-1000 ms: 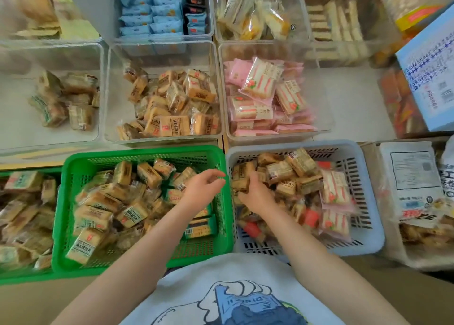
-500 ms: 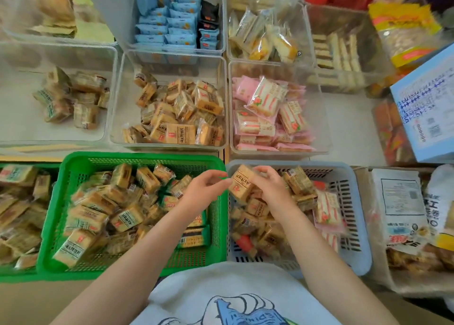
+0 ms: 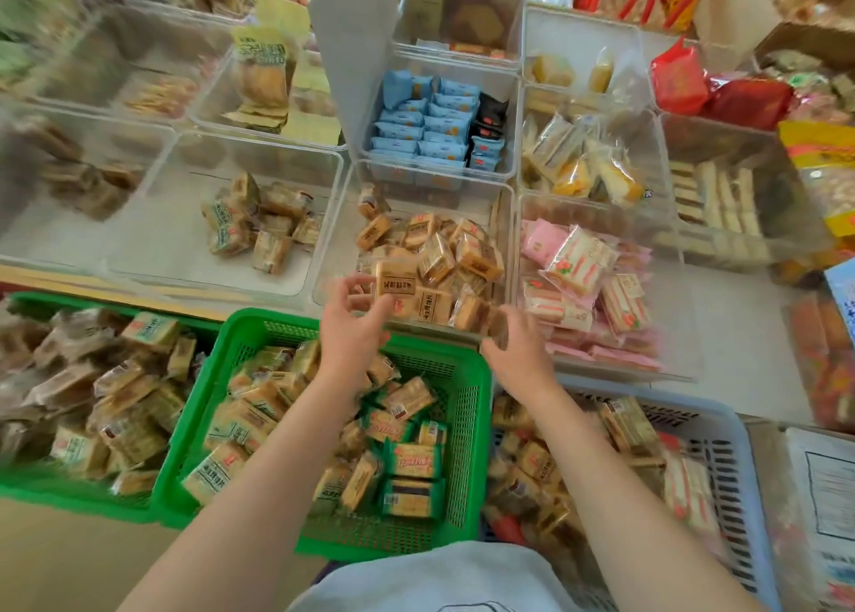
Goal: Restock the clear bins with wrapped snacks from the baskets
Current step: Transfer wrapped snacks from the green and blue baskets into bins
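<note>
My left hand [image 3: 350, 325] pinches an orange-wrapped snack [image 3: 396, 281] at the front edge of the middle clear bin [image 3: 339, 222], which holds a pile of like orange snacks [image 3: 455, 253]. My right hand [image 3: 514, 344] hovers at that bin's front right corner. Its fingers are loosely curved and blurred, with nothing plainly in them. Below my arms sit the green basket [image 3: 481, 382] and the grey-blue basket [image 3: 724, 419], both full of wrapped snacks.
A clear bin of pink-wrapped snacks [image 3: 585, 259] stands to the right. To the left is a clear bin [image 3: 162, 246] with a few green-labelled snacks. A second green basket [image 3: 27, 482] lies far left. More bins with blue packets [image 3: 425, 125] and yellow cakes fill the back.
Both hands rose from the baskets to the middle clear bin. The snack that my right hand held over the grey-blue basket now sits at my left fingertips. The camera tilted up.
</note>
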{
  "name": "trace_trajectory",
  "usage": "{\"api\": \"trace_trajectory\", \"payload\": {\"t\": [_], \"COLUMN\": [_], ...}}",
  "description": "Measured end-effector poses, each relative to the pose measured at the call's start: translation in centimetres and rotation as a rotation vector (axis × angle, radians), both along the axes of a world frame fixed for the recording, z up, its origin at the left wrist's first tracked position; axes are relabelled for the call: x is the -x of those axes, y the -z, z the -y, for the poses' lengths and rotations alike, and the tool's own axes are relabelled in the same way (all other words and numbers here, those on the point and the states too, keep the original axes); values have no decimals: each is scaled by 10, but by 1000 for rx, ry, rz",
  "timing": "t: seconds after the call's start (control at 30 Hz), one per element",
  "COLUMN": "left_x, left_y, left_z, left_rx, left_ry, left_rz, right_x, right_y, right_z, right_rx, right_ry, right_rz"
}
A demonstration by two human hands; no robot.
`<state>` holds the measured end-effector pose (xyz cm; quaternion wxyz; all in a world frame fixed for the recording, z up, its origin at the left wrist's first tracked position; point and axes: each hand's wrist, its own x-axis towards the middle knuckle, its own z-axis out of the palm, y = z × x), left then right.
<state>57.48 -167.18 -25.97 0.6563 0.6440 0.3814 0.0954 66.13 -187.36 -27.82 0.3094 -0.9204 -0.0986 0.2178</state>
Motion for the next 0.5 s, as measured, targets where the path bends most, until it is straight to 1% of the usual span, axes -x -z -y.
{"api": "trace_trajectory", "payload": {"t": [0.07,0.1,0.17,0.23,0.3,0.4,0.43,0.5], "left_x": [-10,-13,-16,-12,-6,6,11,19], "left_y": [4,6,12,16,16,18,21,33], "left_z": [-17,-23,-29,-25,-12,19,30,55], "left_rx": [-5,8,17,-12,-28,19,32,50], "left_ry": [-16,-11,11,64,134,241,283,380], "left_rz": [-39,-66,-109,-137,-164,-183,-193,-241], "right_x": [7,11,15,16,18,28,31,37], "right_y": [13,18,21,19,13,9,12,20], "right_z": [2,3,7,11,16,33,42,65], "right_rx": [109,129,129,106,33,-47,-42,2], "right_ry": [-73,-91,-98,-109,-44,137,179,235], "right_rz": [13,23,20,23,47,183,192,122]}}
